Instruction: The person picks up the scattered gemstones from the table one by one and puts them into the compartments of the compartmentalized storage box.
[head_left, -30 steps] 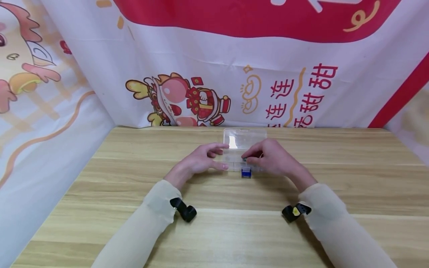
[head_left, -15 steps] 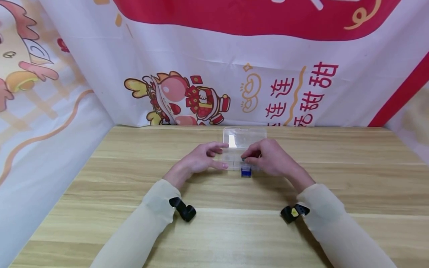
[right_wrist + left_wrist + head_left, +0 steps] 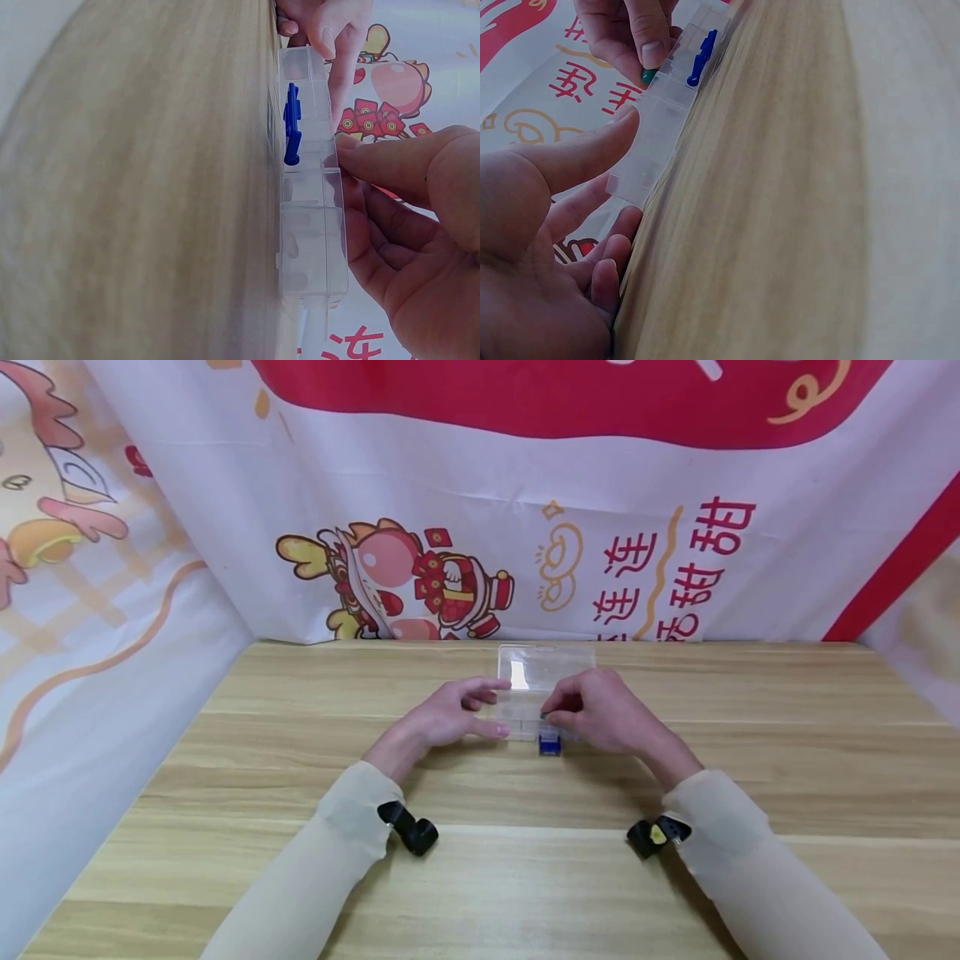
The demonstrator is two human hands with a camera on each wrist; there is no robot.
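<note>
A clear plastic compartment box (image 3: 517,727) lies on the table with its transparent lid (image 3: 551,664) raised at the back. A blue latch (image 3: 550,745) sits at its front. My left hand (image 3: 450,714) is at the left end, thumb near the front corner and index finger stretched toward the back corner. My right hand (image 3: 611,714) is over the right half, pinching a small rounded green piece (image 3: 648,76) between thumb and index finger. In the right wrist view, the box's dividers (image 3: 311,204) show, and the right fingers hide the green piece.
The box stands toward the far side of the wooden table (image 3: 495,877), close to a printed cloth backdrop (image 3: 465,468). Another cloth (image 3: 97,610) hangs at the left. Black wrist cameras are strapped over both sleeves (image 3: 720,818).
The right fingers have shifted very slightly over the box, the green piece still pinched and now less visible. The left hand and the box hold their place; the head view has tilted a little.
</note>
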